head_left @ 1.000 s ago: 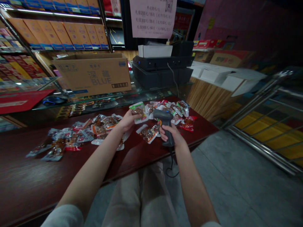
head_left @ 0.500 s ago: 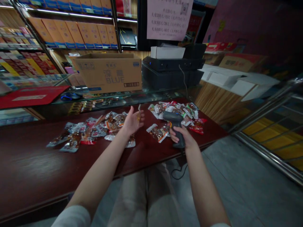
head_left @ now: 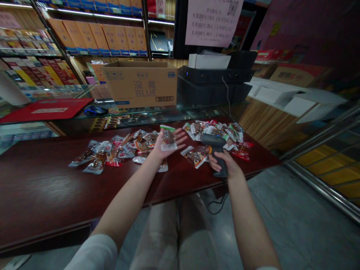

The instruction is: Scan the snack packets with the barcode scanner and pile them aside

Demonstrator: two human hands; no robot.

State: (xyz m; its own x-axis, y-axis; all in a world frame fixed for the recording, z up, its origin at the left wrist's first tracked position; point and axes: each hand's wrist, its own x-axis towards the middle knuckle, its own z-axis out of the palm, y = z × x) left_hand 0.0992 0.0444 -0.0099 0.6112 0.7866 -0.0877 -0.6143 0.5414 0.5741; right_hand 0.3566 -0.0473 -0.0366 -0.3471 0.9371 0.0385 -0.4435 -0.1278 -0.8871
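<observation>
With the small packet (head_left: 168, 139) in the left hand (head_left: 161, 150) as the centre of a clock, twelve pointing away from the person, the scanner (head_left: 214, 141) stood at three o'clock above the table (head_left: 42, 180), its head seeming to face back toward nine. The left hand was unclosed, fingers spread toward two, and the packet lay against the palm and finger roots, green edge at twelve — whether the thumb pinned it could not be told. The right hand (head_left: 229, 163) was wrapped around the scanner's handle; whether a finger pressed anything was hidden. Good handling, as a judgement, called for a light thumb on the packet's rim, since slick plastic would probably slide off a flat palm, and for a smooth, uncreased wrapper. The scanner's head was best held square to the packet, near it — not touching. The left pile (head_left: 114, 153) lay around half past eight, the right pile (head_left: 218, 131) near half past two, and a loose packet (head_left: 194, 156) with an orange edge at four; staying clear of all three would likely prevent a mix-up. The cable (head_left: 214, 213) looped low at five and needed slack.
</observation>
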